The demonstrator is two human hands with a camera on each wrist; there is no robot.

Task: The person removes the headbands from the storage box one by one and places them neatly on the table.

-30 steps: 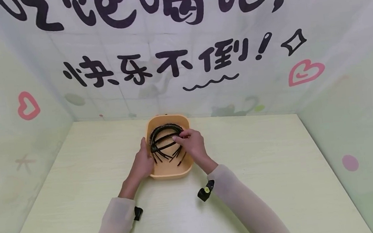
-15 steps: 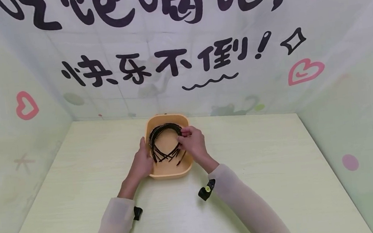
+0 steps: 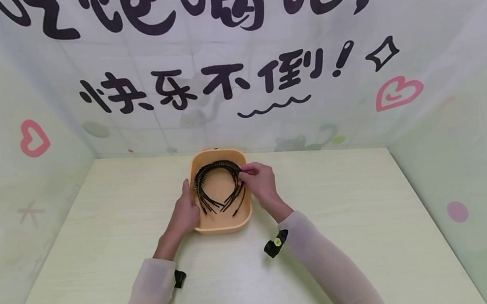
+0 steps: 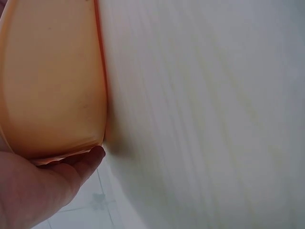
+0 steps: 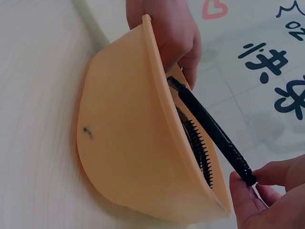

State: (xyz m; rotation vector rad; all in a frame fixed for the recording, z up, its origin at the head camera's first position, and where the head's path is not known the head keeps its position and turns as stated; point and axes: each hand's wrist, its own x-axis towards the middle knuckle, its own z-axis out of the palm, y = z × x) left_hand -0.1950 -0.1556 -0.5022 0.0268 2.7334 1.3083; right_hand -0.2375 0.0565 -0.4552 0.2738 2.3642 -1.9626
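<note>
An orange plastic basin (image 3: 225,230) stands on the table near the back wall. Several black hair headbands (image 3: 216,165) lie nested inside it, their ends crossing toward me. My left hand (image 3: 185,212) grips the basin's left side; in the left wrist view its fingers (image 4: 86,164) press along the outside of the wall. Over the right rim, my right hand (image 3: 260,182) pinches one black headband (image 5: 214,126) between thumb and fingers. In the right wrist view that headband is raised at the rim, and a toothed headband (image 5: 200,148) shows behind it in the basin.
The pale wood-grain table (image 3: 345,230) extends around the basin. Behind it rises a printed back wall (image 3: 223,129) with large characters, and side walls (image 3: 461,149) close in the left and right. A black wrist camera (image 3: 275,244) sits at the right cuff.
The headband in my right hand lay across the middle of the ring; it has swung to the right side, in line with the others. My right hand moved slightly right. The left hand stayed put.
</note>
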